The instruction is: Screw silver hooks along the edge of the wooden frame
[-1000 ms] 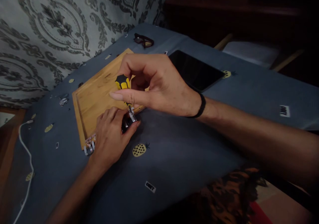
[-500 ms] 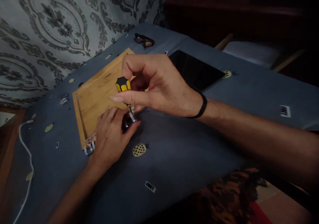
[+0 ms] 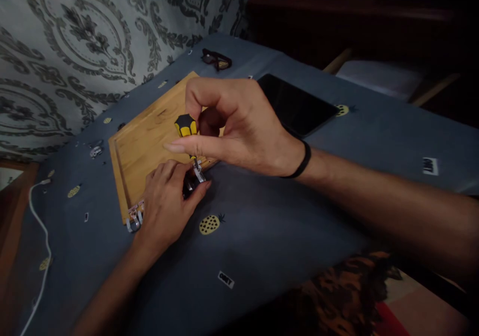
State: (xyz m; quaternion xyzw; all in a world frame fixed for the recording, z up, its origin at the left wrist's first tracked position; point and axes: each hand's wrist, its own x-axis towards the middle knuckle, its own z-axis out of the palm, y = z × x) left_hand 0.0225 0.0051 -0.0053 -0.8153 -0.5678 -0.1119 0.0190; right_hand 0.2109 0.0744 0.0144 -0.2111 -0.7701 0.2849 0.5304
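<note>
A wooden panel (image 3: 144,144) with a raised rim lies on the table. My right hand (image 3: 243,131) grips a screwdriver (image 3: 186,126) with a yellow and black handle, thumb along one side and fingers curled behind. Its shaft points down onto a metal cabinet hinge (image 3: 199,172) at the panel's near edge. Around that hinge, my left hand (image 3: 164,201) is closed, thumb on the near side and fingers on the panel side. The screw under the tip is too small to make out. A second metal hinge (image 3: 133,221) sits at the panel's near left corner, partly behind my left wrist.
Loose metal hardware (image 3: 96,149) lies left of the panel. Dark-framed glasses (image 3: 216,60) rest at the back, and a black tablet (image 3: 299,104) lies behind my right wrist. A white cable (image 3: 45,236) runs along the left side of the blue patterned tablecloth (image 3: 269,241).
My right hand has turned very slightly, its knuckles a little higher and further right, with the screwdriver still on the hinge. My left hand has stayed in place.
</note>
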